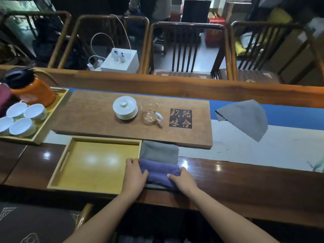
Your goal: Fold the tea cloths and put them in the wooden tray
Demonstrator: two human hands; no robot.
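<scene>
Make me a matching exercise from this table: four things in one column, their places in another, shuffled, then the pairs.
Things:
1. purple folded cloth
2. grey unfolded cloth
3. white lidded porcelain cup
4. orange bottle with black cap

Places:
A. on the brown wooden board
B. between both hands
C. in the left tray beside white cups
D. spread on the blue and white runner

Pairs: 1-B, 2-D, 3-A, 4-C

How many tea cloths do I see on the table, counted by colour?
Grey: 2, one folded beside the wooden tray, one unfolded far right
Purple: 1, held by left hand and right hand
Total: 3
</scene>
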